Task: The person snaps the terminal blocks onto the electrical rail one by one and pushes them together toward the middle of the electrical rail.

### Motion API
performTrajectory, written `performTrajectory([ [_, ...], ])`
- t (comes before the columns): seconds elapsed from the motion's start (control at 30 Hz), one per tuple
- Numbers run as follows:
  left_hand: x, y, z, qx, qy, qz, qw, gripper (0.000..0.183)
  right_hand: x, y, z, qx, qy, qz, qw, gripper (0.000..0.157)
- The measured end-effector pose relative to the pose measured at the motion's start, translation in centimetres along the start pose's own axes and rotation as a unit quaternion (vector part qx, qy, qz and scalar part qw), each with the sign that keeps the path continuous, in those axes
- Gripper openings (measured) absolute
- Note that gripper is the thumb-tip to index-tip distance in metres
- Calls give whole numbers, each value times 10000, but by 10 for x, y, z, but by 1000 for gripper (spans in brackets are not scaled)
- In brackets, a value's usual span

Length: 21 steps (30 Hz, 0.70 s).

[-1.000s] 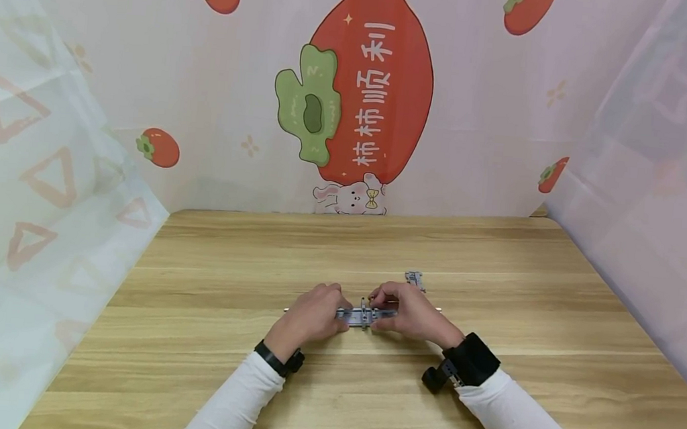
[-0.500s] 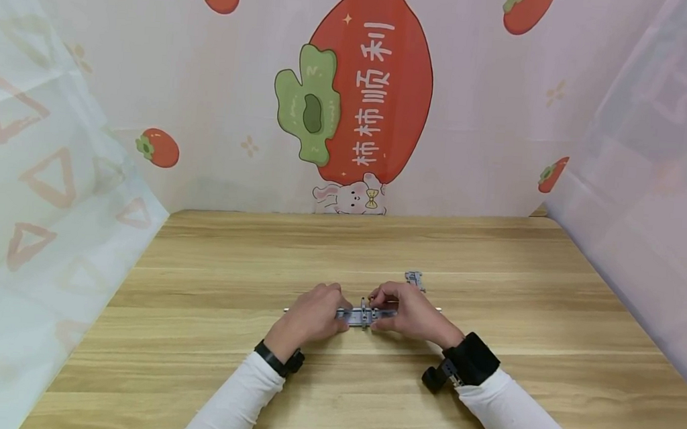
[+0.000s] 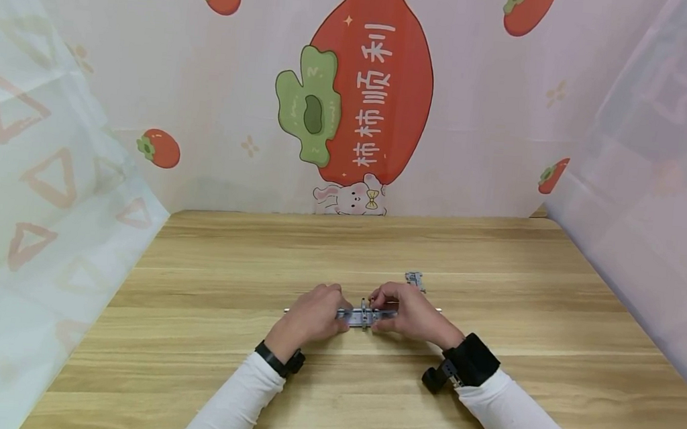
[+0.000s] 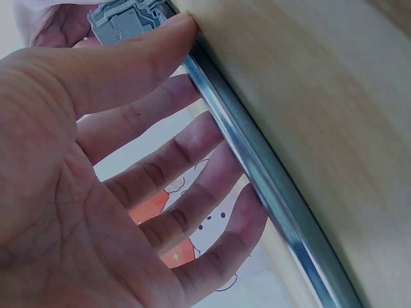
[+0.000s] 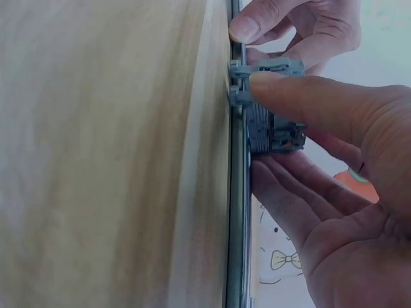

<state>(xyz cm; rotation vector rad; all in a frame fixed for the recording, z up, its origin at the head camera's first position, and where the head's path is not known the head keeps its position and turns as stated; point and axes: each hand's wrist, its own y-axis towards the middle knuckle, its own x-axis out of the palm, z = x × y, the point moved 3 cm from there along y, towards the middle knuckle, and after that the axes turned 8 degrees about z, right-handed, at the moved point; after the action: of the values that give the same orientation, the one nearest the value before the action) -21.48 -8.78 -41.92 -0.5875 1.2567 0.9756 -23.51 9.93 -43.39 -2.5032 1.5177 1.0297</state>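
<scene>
- Clearly, in the head view, both hands meet over a long silver metal rail [image 3: 366, 317] lying flat and crosswise on the light wooden table [image 3: 366, 391], near its middle. The left hand [image 3: 311, 316] covers the rail's left part, fingers laid along it; the right hand [image 3: 411, 314] sits on the grey plastic terminal blocks [image 3: 364, 314] mounted at mid-rail. A small spare grey block [image 3: 414, 279] lies just behind the right hand, apart from it.
- From the left wrist, the left hand's fingers [image 4: 192, 160] are nearly straight and spread, tips resting against the rail's edge [image 4: 257, 167], thumb pressed beside the grey blocks [image 4: 125, 16]. It steadies rather than grips.
- From the right wrist, the right hand's thumb [image 5: 302, 99] and fingers [image 5: 289, 186] pinch the blocks [image 5: 270, 122] from both sides, the blocks seated on the rail [image 5: 236, 212], which lies against the table [image 5: 103, 154].
- Step in hand, as I judge it: seating or sliding a block on the rail while the other hand holds the rail still. The next move likely calls for firm, square pressure so the clip catches, with the rail kept from skidding.
- Room is generous: bare table lies on every side, its edges and the patterned curtain walls [image 3: 50, 171] well apart from the hands; only the spare block sits near.
</scene>
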Motion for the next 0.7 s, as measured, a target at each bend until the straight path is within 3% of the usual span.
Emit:
performTrajectory([
  [0.7, 0, 2, -2, -4, -91, 24, 10000, 11, -2, 1, -1, 70, -335, 21, 9994, 31],
])
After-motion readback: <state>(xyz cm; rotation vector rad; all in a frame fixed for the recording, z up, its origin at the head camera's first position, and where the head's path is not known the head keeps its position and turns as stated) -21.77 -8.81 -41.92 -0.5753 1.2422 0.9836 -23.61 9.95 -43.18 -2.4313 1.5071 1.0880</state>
